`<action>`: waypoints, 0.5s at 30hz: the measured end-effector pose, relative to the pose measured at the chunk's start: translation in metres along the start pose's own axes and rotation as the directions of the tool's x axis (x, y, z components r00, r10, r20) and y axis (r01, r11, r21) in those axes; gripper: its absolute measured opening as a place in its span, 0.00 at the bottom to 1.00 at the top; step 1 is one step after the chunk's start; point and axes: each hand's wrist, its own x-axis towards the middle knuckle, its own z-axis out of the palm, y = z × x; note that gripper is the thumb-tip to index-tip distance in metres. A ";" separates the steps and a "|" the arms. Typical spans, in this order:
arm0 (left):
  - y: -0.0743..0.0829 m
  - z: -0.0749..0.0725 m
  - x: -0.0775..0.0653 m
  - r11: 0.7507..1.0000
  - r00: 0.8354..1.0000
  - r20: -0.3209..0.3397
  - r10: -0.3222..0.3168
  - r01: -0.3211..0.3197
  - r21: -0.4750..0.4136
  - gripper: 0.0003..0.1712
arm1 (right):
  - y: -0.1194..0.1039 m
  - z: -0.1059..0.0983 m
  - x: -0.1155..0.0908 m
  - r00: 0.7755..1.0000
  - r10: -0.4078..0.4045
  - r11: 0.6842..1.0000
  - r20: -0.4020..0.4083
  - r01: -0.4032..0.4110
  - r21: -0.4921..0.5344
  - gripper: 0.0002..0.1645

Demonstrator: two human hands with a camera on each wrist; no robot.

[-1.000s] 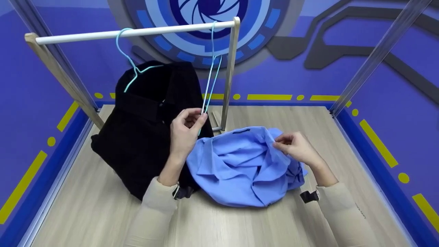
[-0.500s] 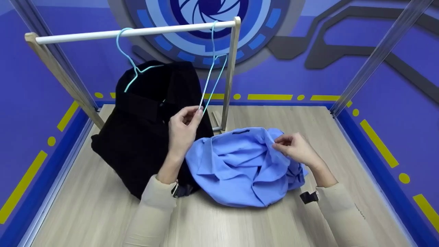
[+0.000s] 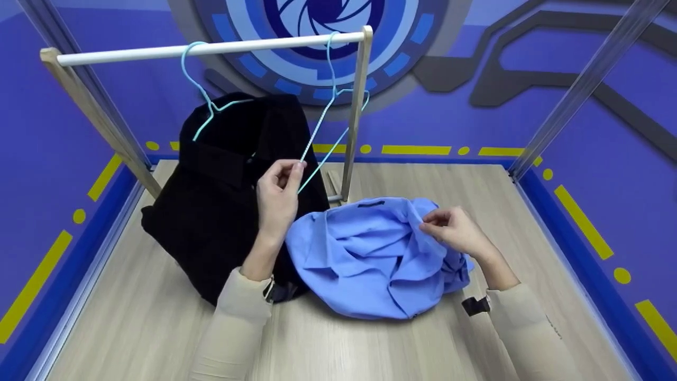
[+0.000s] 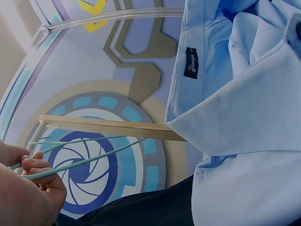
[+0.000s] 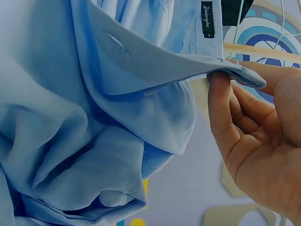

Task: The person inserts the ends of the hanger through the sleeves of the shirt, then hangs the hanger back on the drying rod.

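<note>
My left hand (image 3: 278,196) pinches one end of a light-blue wire hanger (image 3: 320,124), whose hook stays over the rack's white bar. The hanger is turned at an angle, its far end passing behind the rack's right post. With thumb and fingers, my right hand (image 3: 457,230) pinches the collar edge of a light-blue shirt (image 3: 365,264), which lies bunched on the table below the hanger. The right wrist view shows the collar fold (image 5: 188,66) between thumb and fingertips. A dark label (image 4: 191,62) sits inside the neck of the shirt.
A wooden rack with a white bar (image 3: 264,44) stands at the back left. A black garment (image 3: 211,211) hangs on another light-blue hanger (image 3: 197,79), left of my left hand and touching the table. Blue patterned walls (image 3: 439,127) enclose the wood-grain table (image 3: 338,349).
My left hand has drawn the hanger's near end left and slightly up, and its far end has swung right behind the post. My right hand and the shirt have hardly moved.
</note>
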 end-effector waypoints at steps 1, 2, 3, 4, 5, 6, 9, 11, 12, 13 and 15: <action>0.000 0.000 0.000 1.000 1.000 -0.002 0.001 -0.001 -0.006 0.07 | 0.000 0.000 0.000 1.000 0.000 1.000 0.000 0.000 0.005 0.09; 0.000 0.000 0.001 1.000 1.000 -0.004 0.002 -0.002 -0.016 0.07 | 0.001 0.001 0.000 1.000 0.000 1.000 -0.001 0.000 0.008 0.08; 0.000 0.000 0.001 1.000 1.000 -0.007 0.004 -0.004 -0.022 0.07 | 0.001 0.001 0.000 1.000 -0.002 1.000 -0.001 0.002 0.010 0.08; 0.001 -0.001 0.001 0.999 1.000 -0.010 0.007 -0.007 -0.031 0.07 | 0.001 0.001 0.000 1.000 -0.002 1.000 -0.004 0.002 0.010 0.08; 0.001 -0.001 0.001 0.999 1.000 -0.013 0.011 -0.011 -0.039 0.07 | 0.002 0.001 0.000 1.000 -0.002 1.000 -0.007 0.002 0.011 0.08; 0.001 -0.001 0.002 0.999 1.000 -0.017 0.014 -0.015 -0.047 0.07 | 0.002 0.002 0.000 1.000 -0.001 1.000 -0.010 0.001 0.011 0.08; 0.002 -0.003 0.002 0.998 0.999 -0.031 0.026 -0.028 -0.056 0.06 | 0.002 0.002 -0.001 1.000 -0.001 1.000 -0.011 0.001 0.008 0.08; 0.002 -0.004 0.002 0.997 0.999 -0.041 0.034 -0.037 -0.065 0.06 | 0.002 0.002 -0.001 1.000 0.000 1.000 -0.009 0.001 0.013 0.08; 0.002 -0.004 0.003 0.997 0.998 -0.047 0.038 -0.041 -0.069 0.06 | 0.002 0.002 -0.001 1.000 -0.003 1.000 -0.007 0.003 0.015 0.08; 0.002 -0.005 0.003 0.996 0.998 -0.052 0.042 -0.046 -0.072 0.06 | 0.001 0.002 -0.001 1.000 -0.005 1.000 -0.005 0.005 0.015 0.08; 0.003 -0.006 0.003 0.995 0.997 -0.060 0.053 -0.057 -0.081 0.06 | 0.001 0.002 -0.002 1.000 -0.009 1.000 -0.003 0.009 0.013 0.08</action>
